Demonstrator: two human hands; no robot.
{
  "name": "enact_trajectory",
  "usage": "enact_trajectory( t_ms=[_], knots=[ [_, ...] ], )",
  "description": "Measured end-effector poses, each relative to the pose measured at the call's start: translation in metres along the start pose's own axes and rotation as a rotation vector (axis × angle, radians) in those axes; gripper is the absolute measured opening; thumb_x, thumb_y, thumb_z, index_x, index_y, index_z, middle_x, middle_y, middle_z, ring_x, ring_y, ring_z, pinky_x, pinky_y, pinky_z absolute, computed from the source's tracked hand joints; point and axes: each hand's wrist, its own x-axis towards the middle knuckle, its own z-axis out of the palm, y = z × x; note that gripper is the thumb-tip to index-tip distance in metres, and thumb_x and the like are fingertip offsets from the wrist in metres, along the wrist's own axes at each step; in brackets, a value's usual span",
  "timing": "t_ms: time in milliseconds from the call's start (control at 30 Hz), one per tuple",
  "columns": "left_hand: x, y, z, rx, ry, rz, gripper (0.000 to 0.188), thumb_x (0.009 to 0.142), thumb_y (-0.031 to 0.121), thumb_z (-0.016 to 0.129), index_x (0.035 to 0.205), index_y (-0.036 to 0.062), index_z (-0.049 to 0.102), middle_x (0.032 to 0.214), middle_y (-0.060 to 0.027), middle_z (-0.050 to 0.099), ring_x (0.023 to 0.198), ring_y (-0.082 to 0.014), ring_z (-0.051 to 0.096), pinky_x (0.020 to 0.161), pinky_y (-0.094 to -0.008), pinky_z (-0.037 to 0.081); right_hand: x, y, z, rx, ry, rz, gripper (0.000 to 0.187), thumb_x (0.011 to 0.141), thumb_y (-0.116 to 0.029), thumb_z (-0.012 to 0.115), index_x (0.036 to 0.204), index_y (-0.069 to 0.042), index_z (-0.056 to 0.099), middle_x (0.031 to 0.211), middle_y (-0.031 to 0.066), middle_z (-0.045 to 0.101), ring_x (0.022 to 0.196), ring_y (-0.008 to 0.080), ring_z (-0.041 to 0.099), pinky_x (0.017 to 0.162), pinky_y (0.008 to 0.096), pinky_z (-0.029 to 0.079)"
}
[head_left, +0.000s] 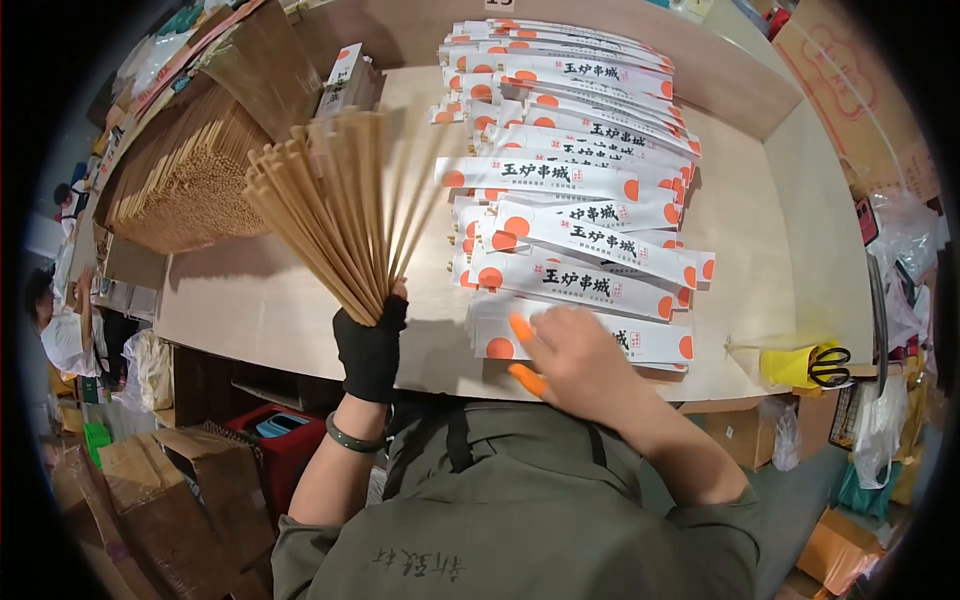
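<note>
My left hand [370, 350], in a black fingerless glove, is closed round the lower ends of a fanned bundle of wooden chopsticks [330, 215]. Their upper ends spread out over the table, and a few on the right side are smeared by motion. Orange covers sit on the thumb and a finger of my right hand [585, 365], which are held apart. It hovers at or just over the nearest white paper chopstick sleeves [655, 342]; whether it touches them I cannot tell. Beyond it, overlapping sleeves with orange dots and black print [580, 178] lie in a long pile.
A large stack of chopsticks [190, 180] lies at the left beside a cardboard flap [265, 75]. More sleeves [347, 82] stand in a bundle at the back. Black-handled scissors [830, 367] rest by a yellow piece [785, 367] at the right edge. Another person [70, 330] is far left.
</note>
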Motion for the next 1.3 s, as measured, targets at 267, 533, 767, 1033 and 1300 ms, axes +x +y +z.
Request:
enact_trajectory(
  t_ms=[267,533,767,1033,1300],
  knots=[
    [-0.015,-0.028,-0.020,-0.104,-0.056,-0.032,0.013,0.084,0.012,0.070,0.086,-0.0009,0.068,0.078,-0.0033,0.066,0.074,-0.0110,0.061,0.070,-0.0276,0.049,-0.020,0.010,0.018,0.035,0.226,0.031,0.015,0.073,-0.006,0.073,0.083,0.001,0.063,0.079,0.0085,0.057,0.071,0.0259,0.059,0.057,0.0337,0.046],
    [-0.012,-0.028,-0.068,0.202,-0.094,0.096,0.012,0.081,0.011,0.072,0.085,-0.0001,0.068,0.075,-0.0049,0.067,0.072,-0.0139,0.063,0.066,-0.0296,0.049,-0.005,0.018,-0.011,0.728,0.187,0.695,0.014,0.081,-0.005,0.073,0.077,-0.002,0.060,0.075,0.0000,0.050,0.061,0.0066,0.042,0.054,0.0231,0.035],
    [-0.001,-0.022,-0.090,0.345,-0.186,0.145,0.013,0.079,0.013,0.073,0.083,0.0017,0.069,0.075,-0.0085,0.069,0.070,-0.0183,0.065,0.066,-0.0316,0.050,-0.007,0.024,-0.019,0.767,0.130,0.620,0.014,0.077,-0.005,0.076,0.079,0.000,0.064,0.074,-0.0001,0.051,0.063,0.0070,0.044,0.056,0.0233,0.036],
    [0.009,-0.010,-0.093,0.393,-0.232,0.147,0.020,0.079,0.017,0.074,0.090,0.0014,0.069,0.079,-0.0090,0.069,0.071,-0.0179,0.066,0.066,-0.0320,0.050,-0.007,0.026,-0.026,0.608,0.108,0.540,0.014,0.073,-0.007,0.078,0.079,-0.001,0.067,0.073,0.0037,0.055,0.065,0.0151,0.050,0.059,0.0289,0.041],
    [-0.024,0.024,0.026,-0.559,-0.398,-0.036,0.022,0.090,0.022,0.065,0.094,0.0008,0.065,0.112,-0.0131,0.066,0.099,-0.0145,0.061,0.087,-0.0319,0.048,0.040,-0.006,-0.005,-0.046,0.101,-0.097,0.018,0.076,-0.020,0.072,0.089,-0.009,0.065,0.084,0.0049,0.061,0.079,0.0241,0.058,0.068,0.0341,0.047]
  ],
)
